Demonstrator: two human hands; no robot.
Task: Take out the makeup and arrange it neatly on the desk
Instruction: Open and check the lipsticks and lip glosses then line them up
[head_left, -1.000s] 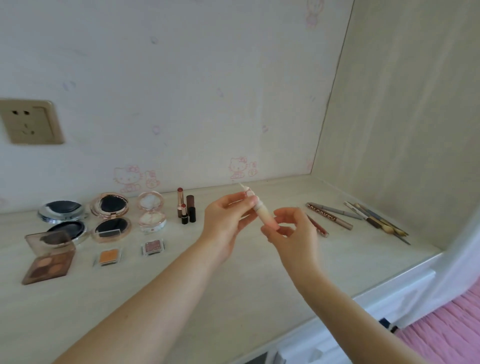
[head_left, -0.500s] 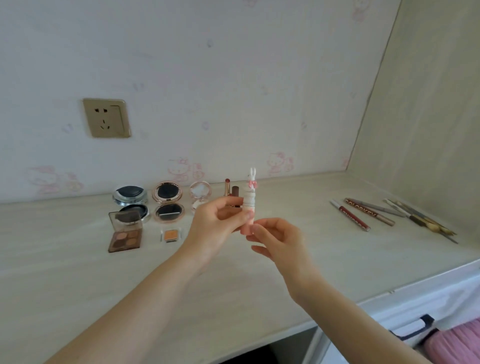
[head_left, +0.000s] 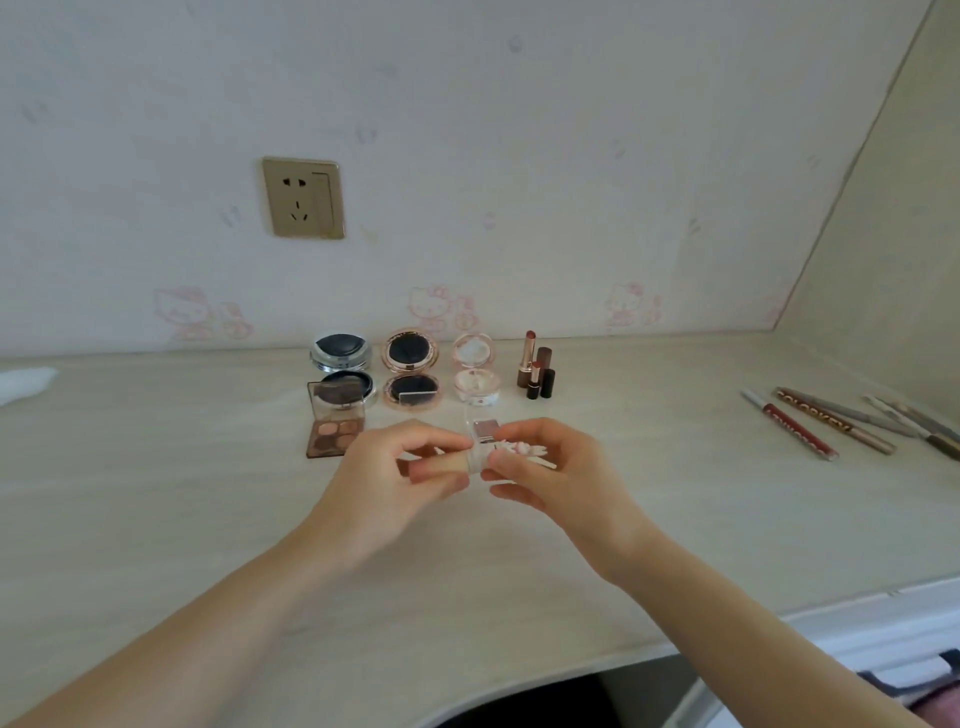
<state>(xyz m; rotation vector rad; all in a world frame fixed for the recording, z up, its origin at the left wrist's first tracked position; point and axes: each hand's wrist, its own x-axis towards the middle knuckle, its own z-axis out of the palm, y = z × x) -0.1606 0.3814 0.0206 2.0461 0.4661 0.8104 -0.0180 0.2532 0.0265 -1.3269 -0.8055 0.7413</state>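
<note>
A: Lying sideways between both hands, the little tube looks pale peach, with a white rabbit-shaped cap and a pink bow toward the right.

B: Who grips which end?

A: The left hand pinches the smooth body; the right hand curls its fingers round the cap. It hovers above the pale wood-grain desk, just in front of the round glossy compacts and upright lipsticks.
</note>
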